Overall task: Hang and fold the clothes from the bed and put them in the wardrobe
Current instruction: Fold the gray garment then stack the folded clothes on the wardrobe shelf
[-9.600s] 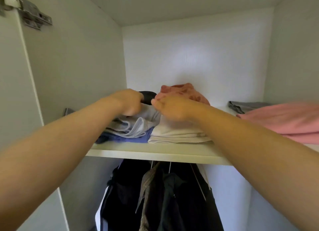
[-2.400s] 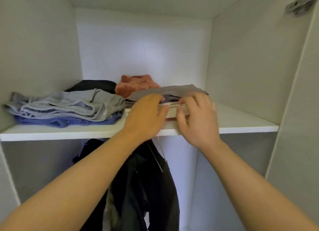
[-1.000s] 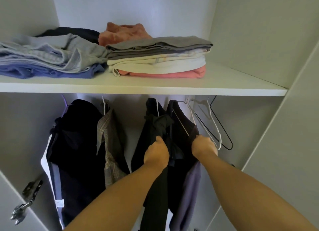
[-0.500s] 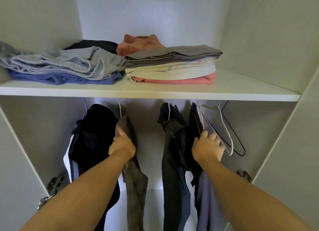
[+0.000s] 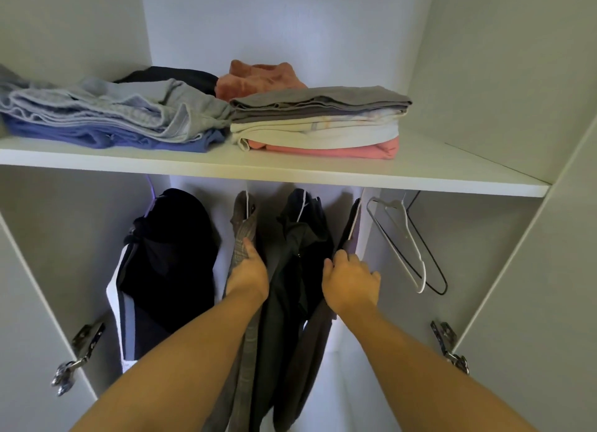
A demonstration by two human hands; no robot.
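I look into an open wardrobe. Under the shelf (image 5: 290, 170) hang several garments. My left hand (image 5: 248, 270) presses against a grey checked garment (image 5: 242, 238), with its thumb along the cloth. My right hand (image 5: 350, 278) grips the edge of a dark purple garment (image 5: 352, 228) at the right of the row. Between my hands hangs a dark grey garment (image 5: 297, 254). A black jacket with white stripes (image 5: 168, 260) hangs at the left. On the shelf lie two folded stacks: a grey and blue stack (image 5: 113, 121) and a grey, cream and pink stack (image 5: 319, 124).
Empty hangers, one white (image 5: 403, 238) and one black (image 5: 429, 254), hang at the right end of the rail. Behind the stacks lie an orange garment (image 5: 261, 78) and a black one (image 5: 168, 76). Door hinges show at lower left (image 5: 77, 354) and lower right (image 5: 449, 347).
My hands left the shelf stacks and dropped to the hanging clothes. In the last half second the left hand moved right along the checked garment, and the garments sit closer together.
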